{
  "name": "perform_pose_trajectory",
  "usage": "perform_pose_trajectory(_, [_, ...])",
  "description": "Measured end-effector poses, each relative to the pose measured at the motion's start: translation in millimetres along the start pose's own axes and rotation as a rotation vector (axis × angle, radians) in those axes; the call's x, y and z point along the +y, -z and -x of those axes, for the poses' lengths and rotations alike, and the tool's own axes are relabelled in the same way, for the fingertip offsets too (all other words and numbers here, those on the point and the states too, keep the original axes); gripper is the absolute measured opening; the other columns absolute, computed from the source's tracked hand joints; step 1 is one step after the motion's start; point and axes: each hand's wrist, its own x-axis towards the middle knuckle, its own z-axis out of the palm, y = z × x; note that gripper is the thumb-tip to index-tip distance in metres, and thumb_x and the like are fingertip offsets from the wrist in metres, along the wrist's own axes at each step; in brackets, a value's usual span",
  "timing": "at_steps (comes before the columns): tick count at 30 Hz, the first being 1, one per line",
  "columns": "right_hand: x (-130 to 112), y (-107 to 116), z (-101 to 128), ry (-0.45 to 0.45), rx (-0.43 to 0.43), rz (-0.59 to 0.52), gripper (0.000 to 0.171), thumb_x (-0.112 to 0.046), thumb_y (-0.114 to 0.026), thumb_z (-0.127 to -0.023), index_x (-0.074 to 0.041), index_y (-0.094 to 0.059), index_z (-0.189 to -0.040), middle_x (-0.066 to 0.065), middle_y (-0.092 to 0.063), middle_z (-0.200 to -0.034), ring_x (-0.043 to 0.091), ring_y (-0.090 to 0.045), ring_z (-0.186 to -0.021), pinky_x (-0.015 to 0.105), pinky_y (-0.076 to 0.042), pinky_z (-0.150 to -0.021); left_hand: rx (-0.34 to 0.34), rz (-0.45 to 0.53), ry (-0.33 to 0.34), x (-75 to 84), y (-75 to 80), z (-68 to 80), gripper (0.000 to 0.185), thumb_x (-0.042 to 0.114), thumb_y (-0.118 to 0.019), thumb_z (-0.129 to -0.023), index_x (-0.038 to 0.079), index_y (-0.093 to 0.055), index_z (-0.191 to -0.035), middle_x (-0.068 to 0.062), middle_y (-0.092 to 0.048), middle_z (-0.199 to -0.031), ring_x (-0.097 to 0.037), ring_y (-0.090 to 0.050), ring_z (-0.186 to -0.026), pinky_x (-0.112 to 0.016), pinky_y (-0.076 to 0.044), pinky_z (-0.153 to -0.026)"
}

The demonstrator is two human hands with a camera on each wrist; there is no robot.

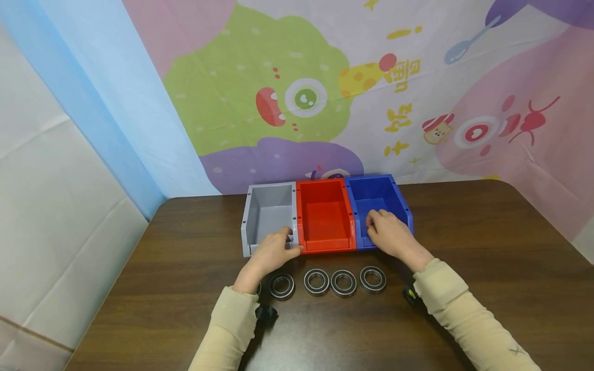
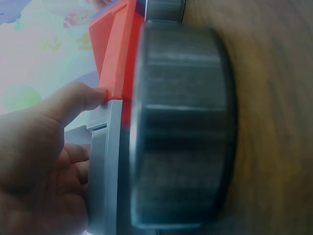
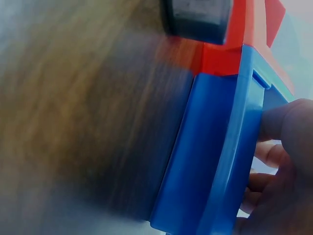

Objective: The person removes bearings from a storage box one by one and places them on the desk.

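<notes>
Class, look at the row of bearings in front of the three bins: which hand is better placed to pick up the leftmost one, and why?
Left. The left hand rests at the grey bin front, just above the leftmost bearing; the right hand is over at the blue bin.

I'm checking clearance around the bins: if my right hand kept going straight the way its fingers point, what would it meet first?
The right hand already grips the blue bin's front lip. Going straight on, its fingers would probably cross the bin's interior and meet its back wall, though depth is hard to judge.

Bright even light, wrist views blurred close-up
</notes>
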Motion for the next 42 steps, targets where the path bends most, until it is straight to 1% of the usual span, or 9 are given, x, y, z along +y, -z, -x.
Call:
perform_pose_trajectory(5, [-1, 1, 2, -0.009, -0.014, -0.022, 0.014, -0.011, -0.050, -0.083, -0.006, -0.054, -0.095, 0.011, -0.057, -0.088, 0.028, -0.055, -0.084, 0.043, -0.046, -0.073, 0.004, 0.002, 0.001, -0.5, -0.3, -0.2, 0.042, 0.032, -0.063, -0.080, 0.001, -0.053, -0.107, -0.012, -0.065, -0.090, -0.024, -0.060, -0.076, -0.036, -0.048, -0.071])
perform_pose_trajectory(10, [-2, 3, 3, -0.002, -0.018, -0.012, 0.028, -0.013, -0.048, -0.086, 0.002, -0.058, -0.107, 0.017, -0.059, -0.099, 0.033, -0.056, -0.094, 0.046, -0.045, -0.081, 0.003, -0.002, 0.003, -1.1, -1.2, -0.6, 0.043, 0.033, -0.063, -0.080, 0.001, -0.053, -0.108, -0.011, -0.064, -0.090, -0.023, -0.060, -0.076, -0.036, -0.048, -0.070])
perform_pose_trajectory(13, [-2, 4, 4, 0.019, -0.015, 0.010, 0.031, -0.013, -0.048, -0.086, 0.005, -0.061, -0.108, 0.017, -0.059, -0.096, 0.031, -0.056, -0.090, 0.045, -0.046, -0.079, 0.001, 0.001, 0.005, -1.6, -1.8, -1.2, 0.043, 0.033, -0.063, -0.080, 0.001, -0.053, -0.108, -0.012, -0.064, -0.090, -0.024, -0.060, -0.076, -0.036, -0.048, -0.071])
perform_pose_trajectory(18, [-3, 7, 8, 0.057, 0.000, 0.020, 0.031, -0.012, -0.049, -0.086, 0.005, -0.063, -0.108, 0.014, -0.057, -0.088, 0.026, -0.053, -0.078, 0.040, -0.046, -0.068, 0.003, -0.001, 0.005, -1.4, -1.6, -1.5, 0.044, 0.033, -0.063, -0.080, 0.001, -0.052, -0.108, -0.012, -0.064, -0.088, -0.023, -0.059, -0.074, -0.036, -0.048, -0.069])
perform_pose_trajectory(24, [-4, 7, 15, 0.098, 0.043, 0.079, 0.028, -0.012, -0.052, -0.087, 0.003, -0.063, -0.108, 0.011, -0.056, -0.085, 0.025, -0.052, -0.075, 0.035, -0.042, -0.060, -0.005, -0.001, 0.006, -0.5, -0.7, -0.6, 0.044, 0.033, -0.062, -0.080, 0.000, -0.053, -0.108, -0.011, -0.063, -0.085, -0.022, -0.057, -0.071, -0.035, -0.048, -0.067])
perform_pose_trajectory(28, [-4, 7, 19, 0.119, 0.084, 0.127, 0.027, -0.012, -0.054, -0.087, 0.000, -0.064, -0.109, 0.009, -0.056, -0.086, 0.027, -0.053, -0.079, 0.035, -0.036, -0.062, -0.005, -0.005, 0.007, -0.1, -0.3, -0.5, 0.043, 0.032, -0.062, -0.080, 0.001, -0.053, -0.108, -0.011, -0.063, -0.085, -0.022, -0.057, -0.071, -0.035, -0.048, -0.067])
perform_pose_trajectory(32, [-4, 7, 24, 0.147, 0.117, 0.138, 0.028, -0.012, -0.056, -0.086, -0.001, -0.065, -0.110, 0.008, -0.055, -0.086, 0.026, -0.052, -0.080, 0.036, -0.034, -0.064, -0.006, -0.011, 0.006, -0.5, -0.4, -0.7, 0.042, 0.032, -0.062, -0.080, 0.001, -0.053, -0.107, -0.011, -0.064, -0.087, -0.022, -0.058, -0.072, -0.035, -0.048, -0.068])
perform_pose_trajectory(37, [-2, 9, 29, 0.198, 0.162, 0.105, 0.028, -0.010, -0.058, -0.085, 0.001, -0.064, -0.110, 0.009, -0.055, -0.085, 0.025, -0.050, -0.076, 0.036, -0.040, -0.066, -0.012, -0.011, 0.011, -0.5, -0.8, -0.6, 0.043, 0.032, -0.062, -0.080, 0.001, -0.053, -0.108, -0.010, -0.063, -0.086, -0.021, -0.057, -0.071, -0.035, -0.047, -0.067])
perform_pose_trajectory(42, [-2, 11, 36, 0.223, 0.180, 0.087, 0.029, -0.009, -0.059, -0.085, 0.003, -0.063, -0.111, 0.010, -0.054, -0.086, 0.023, -0.050, -0.078, 0.036, -0.045, -0.068, -0.009, -0.010, 0.013, -0.7, -1.4, -0.9, 0.042, 0.032, -0.062, -0.080, 0.002, -0.053, -0.107, -0.010, -0.064, -0.087, -0.022, -0.057, -0.071, -0.035, -0.048, -0.067])
